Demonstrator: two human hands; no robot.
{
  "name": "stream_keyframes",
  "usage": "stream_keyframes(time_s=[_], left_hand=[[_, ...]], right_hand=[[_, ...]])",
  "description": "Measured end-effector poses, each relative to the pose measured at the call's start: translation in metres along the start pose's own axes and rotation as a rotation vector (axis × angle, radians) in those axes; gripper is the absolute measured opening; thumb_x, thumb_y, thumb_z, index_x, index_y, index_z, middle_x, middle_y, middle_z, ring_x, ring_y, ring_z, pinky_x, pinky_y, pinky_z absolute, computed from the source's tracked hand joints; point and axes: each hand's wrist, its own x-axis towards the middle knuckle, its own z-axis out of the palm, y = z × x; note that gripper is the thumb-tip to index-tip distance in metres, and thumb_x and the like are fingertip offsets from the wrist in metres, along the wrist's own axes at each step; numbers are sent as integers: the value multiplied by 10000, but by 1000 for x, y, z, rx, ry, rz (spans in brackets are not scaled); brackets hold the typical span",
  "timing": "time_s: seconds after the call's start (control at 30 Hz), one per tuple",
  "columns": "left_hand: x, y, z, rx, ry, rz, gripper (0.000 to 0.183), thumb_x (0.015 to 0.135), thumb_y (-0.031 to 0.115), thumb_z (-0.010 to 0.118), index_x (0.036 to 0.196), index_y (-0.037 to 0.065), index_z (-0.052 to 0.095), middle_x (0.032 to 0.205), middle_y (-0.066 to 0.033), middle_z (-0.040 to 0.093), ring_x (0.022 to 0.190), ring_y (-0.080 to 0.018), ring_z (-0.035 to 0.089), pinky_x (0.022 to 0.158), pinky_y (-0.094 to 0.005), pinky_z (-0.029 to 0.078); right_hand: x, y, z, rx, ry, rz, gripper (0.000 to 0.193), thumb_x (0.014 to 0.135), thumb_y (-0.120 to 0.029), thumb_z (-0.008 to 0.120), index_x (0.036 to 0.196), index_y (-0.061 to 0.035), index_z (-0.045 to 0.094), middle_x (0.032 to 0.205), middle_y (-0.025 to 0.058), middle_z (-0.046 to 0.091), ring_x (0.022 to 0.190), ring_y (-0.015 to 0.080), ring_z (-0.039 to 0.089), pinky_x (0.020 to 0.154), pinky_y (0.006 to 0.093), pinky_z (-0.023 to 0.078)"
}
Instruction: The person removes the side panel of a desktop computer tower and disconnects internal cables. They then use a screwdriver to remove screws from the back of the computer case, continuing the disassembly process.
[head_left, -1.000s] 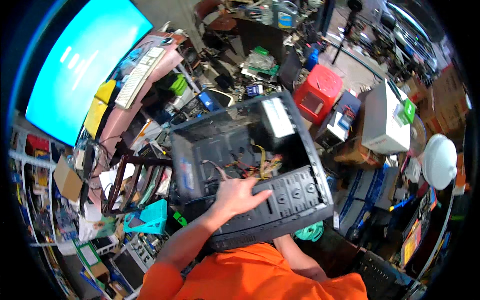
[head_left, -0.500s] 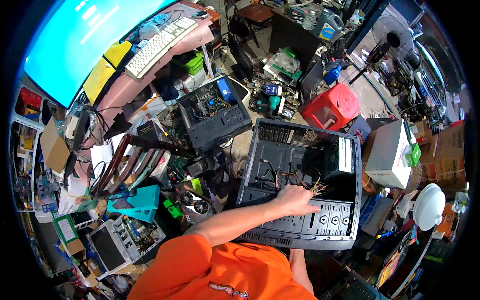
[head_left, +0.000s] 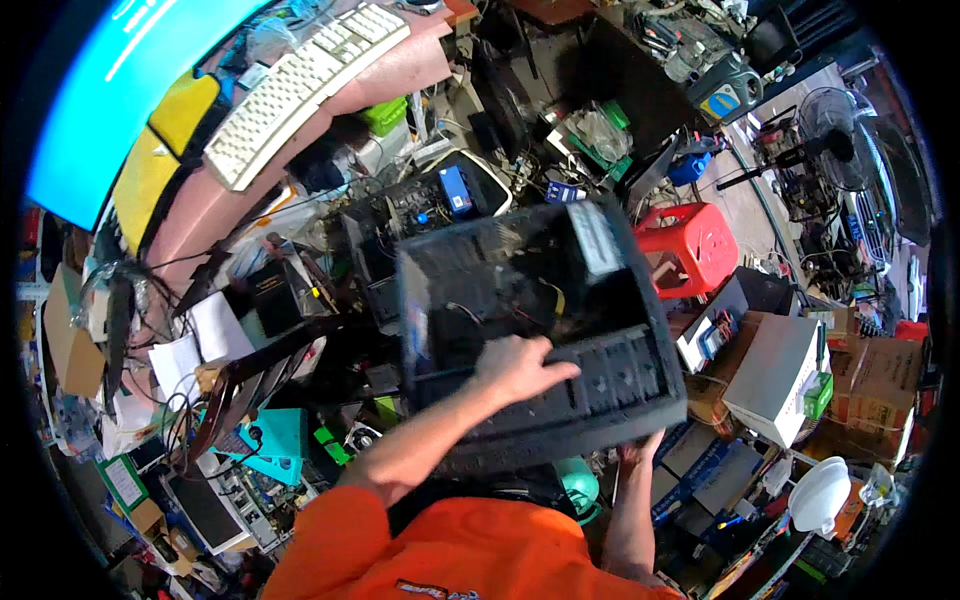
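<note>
A black desktop computer case (head_left: pixel 610 375), its side open, hangs tilted in front of me, smeared by motion. Inside, a power supply with a pale label (head_left: pixel 597 240) sits at the far right corner, and a few loose wires (head_left: pixel 557 298) show. My left hand (head_left: pixel 515 370) grips the inner edge of the drive bay, its fingers curled over into the case and the thumb lying along the panel. Under the near right edge, my right hand (head_left: pixel 640 447) holds the case from below; its fingers are mostly hidden by the case.
Behind the case lies another opened black computer case (head_left: pixel 375 235). A red plastic stool (head_left: pixel 690 250) stands beyond its right side, with a white box (head_left: pixel 775 375) nearer. A white keyboard (head_left: pixel 300 95) rests on the desk at left. A dark wooden chair (head_left: pixel 235 385) is close left.
The computer case has moved left and turned clockwise, carried by both hands. My right hand, hidden beneath it before, now shows at the near right edge. The whole view has shifted.
</note>
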Motion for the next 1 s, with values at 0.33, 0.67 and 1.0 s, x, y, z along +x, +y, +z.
stream_keyframes(time_s=[0.33,0.67,1.0], left_hand=[[44,-130,-57,253,108,-93,597,747,632,577,763,37,629,669,-168,642,666,-356,641,608,-462,503],[91,-230,-71,387,220,60,564,688,609,645,643,49,591,608,-134,614,577,-340,618,530,-448,489],[102,-275,-60,406,179,28,568,634,617,689,681,57,609,637,-128,619,601,-328,613,542,-428,472]], right_hand=[[153,108,79,-364,-204,380,490,899,-483,446,1124,-66,572,1054,107,632,930,284,611,799,446,514],[182,233,101,-157,-67,347,468,927,-434,482,1145,-29,564,1034,87,632,915,242,619,799,381,507],[195,249,115,-302,-2,325,440,942,-397,478,1150,-19,561,998,86,628,884,205,614,779,334,502]])
